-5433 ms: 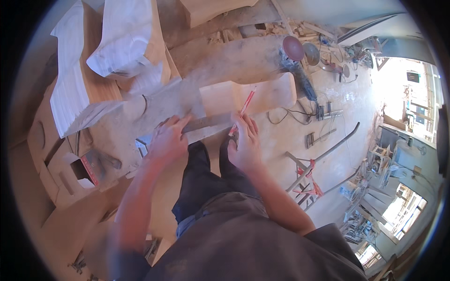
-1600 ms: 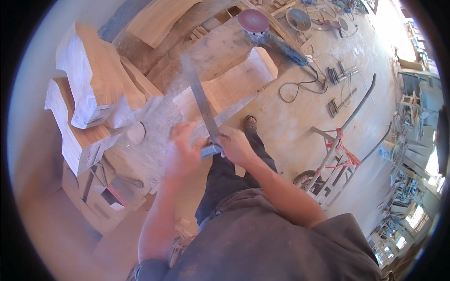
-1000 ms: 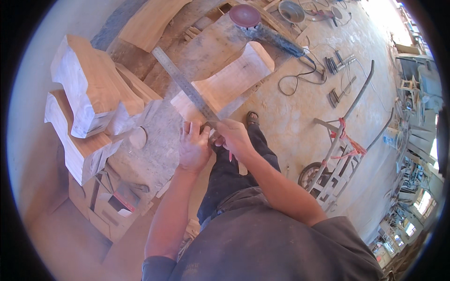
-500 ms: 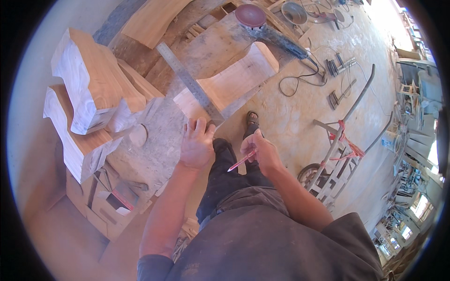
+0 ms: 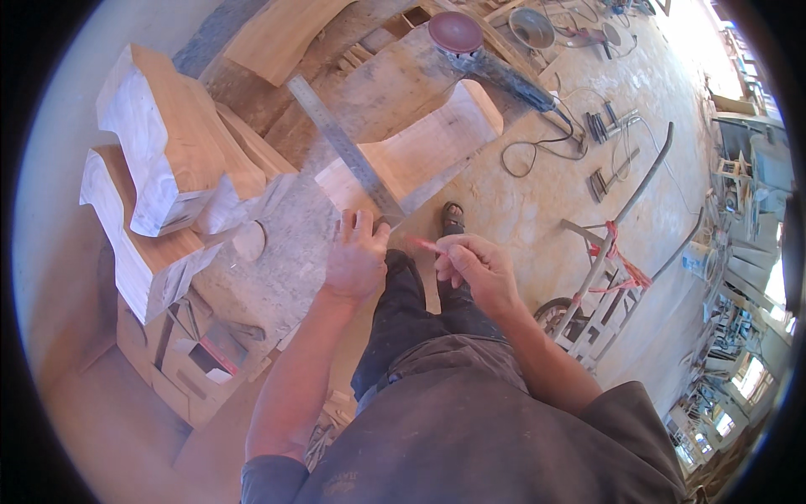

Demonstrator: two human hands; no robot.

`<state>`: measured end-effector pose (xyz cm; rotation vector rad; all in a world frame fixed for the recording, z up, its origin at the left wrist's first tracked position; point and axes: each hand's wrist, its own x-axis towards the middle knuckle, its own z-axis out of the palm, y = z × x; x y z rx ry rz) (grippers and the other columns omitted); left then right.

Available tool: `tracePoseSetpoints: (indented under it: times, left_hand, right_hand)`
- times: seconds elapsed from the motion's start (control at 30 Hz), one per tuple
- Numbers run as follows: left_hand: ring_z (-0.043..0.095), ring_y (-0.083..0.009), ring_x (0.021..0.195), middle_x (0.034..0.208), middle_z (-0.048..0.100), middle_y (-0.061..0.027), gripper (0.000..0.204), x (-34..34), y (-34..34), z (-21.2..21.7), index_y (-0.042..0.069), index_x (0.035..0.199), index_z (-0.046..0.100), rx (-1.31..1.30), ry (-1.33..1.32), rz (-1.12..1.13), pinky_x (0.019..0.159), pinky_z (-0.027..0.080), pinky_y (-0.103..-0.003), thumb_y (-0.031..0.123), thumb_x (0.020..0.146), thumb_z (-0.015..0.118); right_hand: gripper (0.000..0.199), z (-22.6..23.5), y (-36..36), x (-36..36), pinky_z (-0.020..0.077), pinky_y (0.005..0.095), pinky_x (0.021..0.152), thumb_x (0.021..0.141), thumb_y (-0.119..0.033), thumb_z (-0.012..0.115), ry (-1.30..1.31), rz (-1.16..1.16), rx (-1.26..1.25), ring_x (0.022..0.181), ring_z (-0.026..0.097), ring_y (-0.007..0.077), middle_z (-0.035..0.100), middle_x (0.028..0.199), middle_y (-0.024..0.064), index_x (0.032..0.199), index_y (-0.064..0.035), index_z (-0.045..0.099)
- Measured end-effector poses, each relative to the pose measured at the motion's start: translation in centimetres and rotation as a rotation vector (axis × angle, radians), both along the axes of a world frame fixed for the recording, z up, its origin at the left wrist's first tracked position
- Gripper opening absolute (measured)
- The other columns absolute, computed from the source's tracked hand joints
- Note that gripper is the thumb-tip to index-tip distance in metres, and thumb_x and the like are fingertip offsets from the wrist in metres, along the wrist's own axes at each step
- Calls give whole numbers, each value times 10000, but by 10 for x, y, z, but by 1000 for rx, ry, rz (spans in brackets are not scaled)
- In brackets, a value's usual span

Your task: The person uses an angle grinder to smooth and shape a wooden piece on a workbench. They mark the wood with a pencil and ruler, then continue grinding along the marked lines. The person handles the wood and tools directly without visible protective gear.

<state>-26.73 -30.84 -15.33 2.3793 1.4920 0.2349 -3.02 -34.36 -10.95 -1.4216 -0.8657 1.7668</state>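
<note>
Hands apart, both working at near end of a curved wooden workpiece [image 5: 420, 155] lying on a dusty workbench [image 5: 277, 260]

Left hand [image 5: 357, 260]: palm down, fingers spread, pressing on near end of a long metal ruler [image 5: 344, 147]. Ruler runs diagonally away from that hand, up and to its left, across the near end of the workpiece and onto the bench beyond. Fingertips sit right at the workpiece's near edge

Right hand [image 5: 474, 265]: just right of left hand, not touching it. Fingers pinched shut on a red pencil [image 5: 426, 245], tip pointing toward left hand and the ruler's near end. Pencil tip looks just off the wood, can't tell if it touches

Around:
- sandalled foot [image 5: 453, 217] on the floor between the two hands, just beyond them; dark trousers below
- beyond the workpiece, an angle grinder [image 5: 478, 50] with a reddish sanding disc, its cable trailing over the floor beyond the right hand
- well left of left hand: two thick carved wood blocks [image 5: 159, 160], stacked/side by side, pale faces outward
- round knot or plug [image 5: 249, 241] on the bench, left of left hand
- far right of right hand: metal frame with red cord [image 5: 617, 260] tied round it, wheel below it
- floor there sawdust-covered, scattered tools
</note>
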Motion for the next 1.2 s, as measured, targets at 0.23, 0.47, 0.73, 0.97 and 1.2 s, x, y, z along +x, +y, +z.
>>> tracePoseSetpoints:
  times: [0.23, 0.47, 0.73, 0.97, 1.2]
  left_hand:
    - [557, -397, 1136, 1108, 585, -181, 316, 3, 3, 4, 18, 997, 707, -33, -17, 19, 968, 502, -488, 3, 682, 713]
    - [573, -372, 1099, 1085, 595, -156, 427, 9, 3, 0, -17, 1078, 676, 13, -5, 79, 955, 504, -471, 4, 655, 724]
    - [577, -367, 1109, 1107, 606, -158, 428, 15, 5, 2, -17, 1035, 678, -46, -14, 114, 957, 505, -456, 8, 615, 754]
    - [579, -372, 1097, 1092, 611, -162, 417, 14, 5, 0, -12, 1006, 673, -27, -45, 113, 939, 511, -459, 1, 598, 761]
    - [576, -372, 1069, 1067, 599, -166, 400, 14, 6, 0, -6, 990, 662, 21, -40, 96, 913, 506, -473, 16, 601, 750]
  right_hand:
    - [287, -2, 7, -12, 552, 286, 750, 1032, -147, 683, -378, -1, 275, 788, 688, 154, 746, 912, 99, 1268, 16, 685]
    - [297, -1, 9, -13, 555, 324, 733, 1024, -166, 689, -494, 77, 362, 796, 721, 211, 737, 919, 165, 1270, 0, 686]
    - [269, 3, 22, -19, 578, 365, 776, 1032, -123, 656, -519, 110, 471, 863, 752, 328, 746, 991, 210, 1269, 1, 682]
    - [269, -16, 66, -42, 577, 430, 740, 1013, -108, 658, -517, 169, 650, 850, 730, 400, 736, 991, 224, 1259, -1, 672]
    - [243, -15, 111, -64, 557, 437, 652, 1021, -89, 646, -595, 218, 769, 755, 722, 413, 710, 859, 238, 1234, 9, 709]
